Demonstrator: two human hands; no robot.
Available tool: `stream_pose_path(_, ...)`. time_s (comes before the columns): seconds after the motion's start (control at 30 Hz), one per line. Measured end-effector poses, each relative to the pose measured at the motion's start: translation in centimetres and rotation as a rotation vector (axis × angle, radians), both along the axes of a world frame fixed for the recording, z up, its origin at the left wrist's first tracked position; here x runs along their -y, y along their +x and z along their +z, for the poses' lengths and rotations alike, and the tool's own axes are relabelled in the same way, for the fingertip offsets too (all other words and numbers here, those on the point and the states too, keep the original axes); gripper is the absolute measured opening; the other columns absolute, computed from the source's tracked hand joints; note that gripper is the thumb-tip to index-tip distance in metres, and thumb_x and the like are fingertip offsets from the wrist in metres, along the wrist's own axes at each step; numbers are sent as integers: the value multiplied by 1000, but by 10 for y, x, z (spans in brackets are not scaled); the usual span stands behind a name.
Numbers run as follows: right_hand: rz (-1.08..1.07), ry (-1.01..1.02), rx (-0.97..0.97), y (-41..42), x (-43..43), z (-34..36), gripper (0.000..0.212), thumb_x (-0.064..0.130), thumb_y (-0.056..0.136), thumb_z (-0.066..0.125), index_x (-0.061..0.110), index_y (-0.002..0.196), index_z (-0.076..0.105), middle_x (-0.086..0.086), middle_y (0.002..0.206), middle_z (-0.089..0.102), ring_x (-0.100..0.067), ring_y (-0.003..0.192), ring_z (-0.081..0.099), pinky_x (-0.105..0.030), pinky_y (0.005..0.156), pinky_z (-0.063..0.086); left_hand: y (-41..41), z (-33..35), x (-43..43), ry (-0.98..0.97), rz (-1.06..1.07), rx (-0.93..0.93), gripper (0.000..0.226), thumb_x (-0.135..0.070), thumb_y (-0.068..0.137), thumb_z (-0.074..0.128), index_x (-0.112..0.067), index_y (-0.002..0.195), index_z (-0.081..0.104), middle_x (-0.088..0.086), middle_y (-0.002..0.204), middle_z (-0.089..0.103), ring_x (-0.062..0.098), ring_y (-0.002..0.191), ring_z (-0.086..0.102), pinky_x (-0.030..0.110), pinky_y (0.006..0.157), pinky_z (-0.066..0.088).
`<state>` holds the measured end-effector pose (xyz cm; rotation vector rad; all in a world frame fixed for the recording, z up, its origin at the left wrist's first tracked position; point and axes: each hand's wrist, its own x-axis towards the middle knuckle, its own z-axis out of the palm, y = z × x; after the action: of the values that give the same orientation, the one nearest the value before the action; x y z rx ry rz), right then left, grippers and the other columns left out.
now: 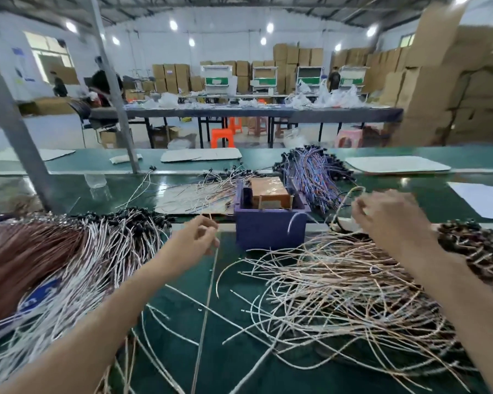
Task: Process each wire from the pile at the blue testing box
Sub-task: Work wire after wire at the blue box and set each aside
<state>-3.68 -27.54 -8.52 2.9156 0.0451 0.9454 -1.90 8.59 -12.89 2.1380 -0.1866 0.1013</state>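
**Box.** The blue testing box (271, 230) is set on the green table (182, 317), near the middle of the work area. A brown block (269, 191) is seated in its open top.

**Left hand.** The left hand (197, 237) is held just left of the box, at the height of its front wall. A thin wire (207, 305) is pinched between thumb and fingertips; the other fingers are curled. From the pinch the wire runs in a straight line away from the box, toward the near edge of the table.

**Right hand.** The right hand (387, 214) is raised to the right of the box, well apart from it. Its fingers are curled, and a looped wire (343, 203) appears to be gripped at the fingertips. The loop arcs between hand and box. The view is blurred here, so the exact grip cannot be told.

**Wire stock.**
- A loose pile (339, 294) of tan and white wires is spread in front of the box and to its right, below the right forearm.
- A dense bundle (69, 251) of white and brown wires with black ends is laid well left of the box.
- Scattered white wires (199, 191) are laid on cardboard behind the box, to its left.
- A blue-violet bundle (313, 177) is placed behind the box, to its right.
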Motion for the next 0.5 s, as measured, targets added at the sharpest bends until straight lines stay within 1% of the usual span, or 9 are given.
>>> stream_pose_path(0.07, 1, -1, -100, -1, -11, -25, 28, 32, 99, 53, 16, 92, 75, -9, 108, 71, -34, 98, 63, -48, 90, 50, 6, -11, -37, 229, 91, 27, 12, -22, 104, 49, -18, 110, 59, 3, 88, 72, 28, 78, 72, 43, 67, 62)
stream_pose_path(0.13, 19, 83, -37, 0, -21, -38, 18, 26, 94, 64, 14, 97, 77, -12, 111, 72, -37, 100, 64, -51, 92, 50, 11, -22, -71, 435, 193, 38, 14, -26, 105, 46, -20, 111, 57, 3, 81, 69, 21, 57, 65, 31, 46, 52)
stream_pose_path(0.17, 28, 117, -8, 0, -30, -43, 18, 24, 93, 66, 14, 103, 76, -12, 112, 72, -37, 102, 64, -51, 93, 49, 14, -25, -85, 547, 254, 53, 13, -28, 105, 45, -21, 108, 55, 1, 77, 67, 15, 52, 59, 26, 43, 46)
stream_pose_path(0.23, 95, 148, 50, 2, -50, -49, 22, 22, 93, 65, 15, 113, 72, -11, 113, 72, -35, 103, 64, -50, 92, 48, 19, -30, -109, 774, 390, 92, 16, -30, 105, 46, -18, 97, 54, -4, 75, 60, 10, 60, 57, 23, 53, 47)
stream_pose_path(0.3, 197, 192, 97, 0, -75, -51, 24, 20, 92, 64, 17, 115, 70, -6, 111, 71, -31, 104, 63, -48, 92, 47, 23, -34, -123, 930, 475, 76, 24, -35, 104, 48, -16, 90, 52, -3, 86, 59, 15, 79, 58, 29, 69, 51)
stream_pose_path(0.37, 274, 227, 126, -1, -99, -53, 24, 18, 91, 66, 18, 115, 71, -4, 110, 71, -29, 105, 62, -46, 93, 44, 27, -38, -131, 1002, 499, 13, 28, -37, 104, 49, -15, 87, 52, 6, 105, 63, 21, 94, 61, 36, 76, 54)
stream_pose_path(0.4, 297, 243, 131, -2, -109, -54, 24, 17, 90, 67, 17, 114, 71, -3, 110, 71, -29, 104, 63, -46, 93, 44, 29, -40, -132, 999, 521, -17, 28, -34, 104, 49, -13, 86, 53, 8, 107, 62, 21, 91, 61, 35, 69, 52)
stream_pose_path(0.47, 333, 272, 117, -3, -124, -56, 24, 15, 90, 68, 17, 114, 72, -3, 108, 72, -30, 101, 64, -46, 91, 46, 33, -39, -129, 969, 608, -75, 21, -20, 104, 47, -9, 90, 58, 7, 98, 64, 18, 76, 58, 29, 53, 38)
stream_pose_path(0.5, 345, 285, 110, -5, -130, -58, 24, 16, 90, 68, 17, 114, 72, -3, 108, 72, -29, 100, 64, -45, 90, 47, 34, -37, -127, 948, 650, -89, 19, -13, 103, 45, -7, 93, 60, 5, 92, 64, 18, 73, 58, 29, 52, 34)
